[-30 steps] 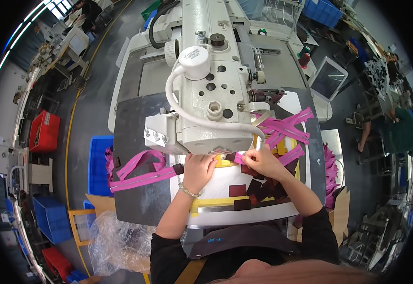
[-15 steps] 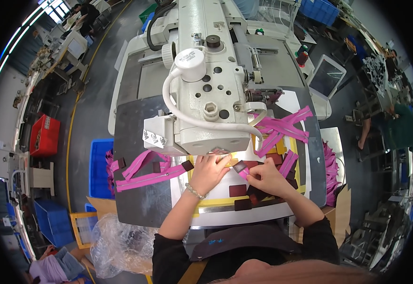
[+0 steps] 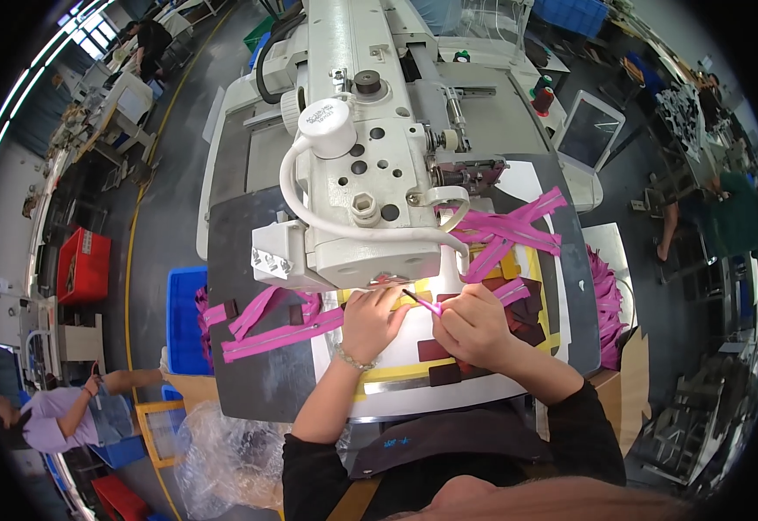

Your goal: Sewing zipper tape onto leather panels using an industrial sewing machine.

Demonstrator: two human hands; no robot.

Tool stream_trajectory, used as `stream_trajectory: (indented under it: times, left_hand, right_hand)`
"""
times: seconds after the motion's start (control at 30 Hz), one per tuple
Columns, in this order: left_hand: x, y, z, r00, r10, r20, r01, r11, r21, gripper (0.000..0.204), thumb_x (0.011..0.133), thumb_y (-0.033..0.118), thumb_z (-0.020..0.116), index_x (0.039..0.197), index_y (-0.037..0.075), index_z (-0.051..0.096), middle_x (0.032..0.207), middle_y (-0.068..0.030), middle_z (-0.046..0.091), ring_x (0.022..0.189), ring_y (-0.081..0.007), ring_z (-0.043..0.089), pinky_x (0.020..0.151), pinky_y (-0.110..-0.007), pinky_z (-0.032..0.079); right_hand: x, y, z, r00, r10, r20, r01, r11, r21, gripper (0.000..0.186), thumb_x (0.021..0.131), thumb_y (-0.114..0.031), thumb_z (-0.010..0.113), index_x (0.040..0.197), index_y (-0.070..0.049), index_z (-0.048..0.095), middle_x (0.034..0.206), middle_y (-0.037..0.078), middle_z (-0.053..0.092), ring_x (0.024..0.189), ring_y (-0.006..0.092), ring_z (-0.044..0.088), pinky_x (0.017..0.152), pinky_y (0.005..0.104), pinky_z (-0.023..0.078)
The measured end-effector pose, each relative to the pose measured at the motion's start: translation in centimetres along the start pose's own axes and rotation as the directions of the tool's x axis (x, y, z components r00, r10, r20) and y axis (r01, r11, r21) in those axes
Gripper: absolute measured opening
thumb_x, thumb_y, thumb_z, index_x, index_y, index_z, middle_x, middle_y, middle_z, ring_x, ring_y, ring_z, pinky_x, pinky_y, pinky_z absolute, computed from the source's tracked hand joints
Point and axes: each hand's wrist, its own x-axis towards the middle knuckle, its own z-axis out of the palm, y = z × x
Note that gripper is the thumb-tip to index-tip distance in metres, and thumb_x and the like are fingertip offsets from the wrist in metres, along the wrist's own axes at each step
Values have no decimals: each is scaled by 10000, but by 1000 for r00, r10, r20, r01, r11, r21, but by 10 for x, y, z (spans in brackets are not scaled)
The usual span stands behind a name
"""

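Observation:
A pink zipper strip [image 3: 431, 306] with a dark patch [image 3: 409, 295] at its tip is pinched in my right hand [image 3: 474, 328]; the patch shows nearly edge-on, pointing toward my left fingers. My left hand [image 3: 370, 326] rests on the yellow-edged template [image 3: 409, 373] under the sewing machine head [image 3: 374, 200]; its fingers are stretched forward, thumb apart. Another pink zipper [image 3: 283, 337] runs out leftward from beside that hand. Dark red patches [image 3: 433, 350] lie loose around my right hand, partly hidden by it.
More pink zippers [image 3: 509, 227] lie across the template's right side. A blue bin [image 3: 186, 321] holding pink strips stands left of the table, and a pink heap [image 3: 604, 304] lies on the right. Clear plastic wrap [image 3: 223, 456] sits below left. A person in a lavender top [image 3: 58, 417] is at far left.
The patch on the zipper end has turned from lying face-up to nearly edge-on and shifted left with my right hand. My left hand has drawn back slightly leftward. The lavender-clad person now shows further in.

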Motion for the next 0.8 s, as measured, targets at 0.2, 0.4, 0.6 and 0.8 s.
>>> stream_trajectory:
  times: [0.2,0.4,0.6,0.8]
  left_hand:
    - [-6,-3,-22,982,-79,170,174,717,-675,321,822,121,674,1121,5,673,912,-42,655,843,-142,600,764,-288,466]
    - [-9,7,-29,875,-226,429,476,234,-848,64,822,27,718,821,7,657,779,-44,681,651,-78,640,620,-192,513]
    - [-9,11,-27,819,-302,489,549,159,-821,114,822,6,716,758,23,623,700,-43,671,605,-97,650,571,-214,532]
    - [-11,7,-21,842,-343,417,498,192,-846,114,819,-7,716,770,19,616,734,-58,678,637,-101,661,594,-227,553]
  right_hand:
    - [-4,-26,-9,982,174,79,-191,882,432,192,733,-5,717,695,-45,533,728,43,570,585,207,519,594,332,431]
    - [-29,-25,-6,594,278,755,-792,371,486,132,878,-111,660,822,-7,602,769,45,608,673,108,553,621,261,450]
    - [-44,-14,15,505,309,806,-772,-256,582,170,957,-153,595,1006,8,609,802,-54,561,743,27,523,655,212,452]
    - [-54,-13,26,499,384,777,-738,-281,613,104,932,-113,626,900,-18,599,775,-48,579,701,-5,517,593,179,422]
